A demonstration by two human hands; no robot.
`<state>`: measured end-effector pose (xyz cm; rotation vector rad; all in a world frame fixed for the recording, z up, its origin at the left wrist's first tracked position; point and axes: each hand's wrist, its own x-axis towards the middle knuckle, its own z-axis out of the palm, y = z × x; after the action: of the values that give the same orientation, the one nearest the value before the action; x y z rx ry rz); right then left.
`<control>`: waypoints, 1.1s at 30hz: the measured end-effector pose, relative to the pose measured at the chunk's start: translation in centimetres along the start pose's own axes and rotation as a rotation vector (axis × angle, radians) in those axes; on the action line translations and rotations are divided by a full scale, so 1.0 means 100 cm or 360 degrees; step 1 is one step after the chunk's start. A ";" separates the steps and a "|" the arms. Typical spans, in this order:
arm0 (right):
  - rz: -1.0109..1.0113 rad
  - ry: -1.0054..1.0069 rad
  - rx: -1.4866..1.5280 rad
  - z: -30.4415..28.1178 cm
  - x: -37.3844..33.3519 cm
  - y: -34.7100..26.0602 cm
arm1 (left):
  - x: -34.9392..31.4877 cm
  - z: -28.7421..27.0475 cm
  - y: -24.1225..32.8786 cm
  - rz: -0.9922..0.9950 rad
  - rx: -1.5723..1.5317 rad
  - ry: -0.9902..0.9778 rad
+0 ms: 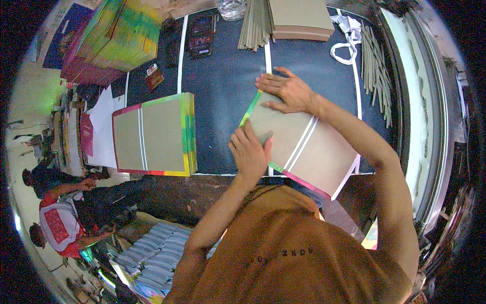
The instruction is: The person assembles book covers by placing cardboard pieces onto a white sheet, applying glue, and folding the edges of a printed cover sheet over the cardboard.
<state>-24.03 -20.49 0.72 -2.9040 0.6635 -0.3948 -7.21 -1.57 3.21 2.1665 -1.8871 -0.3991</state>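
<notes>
A book cover of grey-beige board (331,157) lies slanted on the dark table in front of me, its near right corner reaching past the front edge. Green and pink paper is folded over its margins, and two thin white strips cross its middle. My right hand (291,93) rests flat across the far left corner, fingers stretched out. Along the green left margin lie the fingertips of my left hand (250,152), thumb apart on the board. Neither hand grips anything visible. To the left sits a stack of similar covers (162,134) with green and yellow edges.
Far left stands a tall pile of coloured covers (121,40). At the back are a phone (201,35), a glass bowl (232,9), board strips (255,25) and plain boards (301,17). White cloth (347,30) and more strips (374,66) lie right. A person (61,223) is lower left.
</notes>
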 end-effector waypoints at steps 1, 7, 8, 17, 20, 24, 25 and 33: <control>0.0039 -0.0030 -0.0014 0.000 -0.003 0.001 | 0.013 -0.005 0.004 -0.0045 -0.0134 -0.0064; 0.0213 -0.0238 -0.0060 0.000 0.000 -0.006 | 0.085 0.054 0.008 0.0284 0.0455 0.0209; 0.0257 -0.0153 -0.0105 -0.001 0.002 -0.008 | 0.083 0.055 0.007 0.0301 0.0409 0.0209; 0.0370 -0.0029 -0.0262 0.007 -0.001 -0.015 | -0.021 0.021 -0.010 0.0104 0.0356 0.0062; 0.0182 -0.0120 -0.0108 0.012 0.000 -0.057 | -0.031 0.032 -0.012 0.0066 0.0287 0.0152; 0.0329 -0.0029 -0.0136 0.013 -0.003 -0.037 | -0.029 0.034 -0.015 0.0127 0.0241 0.0350; 0.0476 0.0023 -0.0230 0.008 -0.003 -0.028 | -0.027 0.028 -0.012 0.0141 0.0249 0.0326; 0.0643 0.0214 -0.0253 0.000 -0.003 -0.035 | 0.083 -0.028 -0.054 -0.0088 -0.0479 0.0848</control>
<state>-22.83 -17.20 1.33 -2.7982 1.3264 -0.5053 -0.14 -9.06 3.52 1.8870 -1.3819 -0.0879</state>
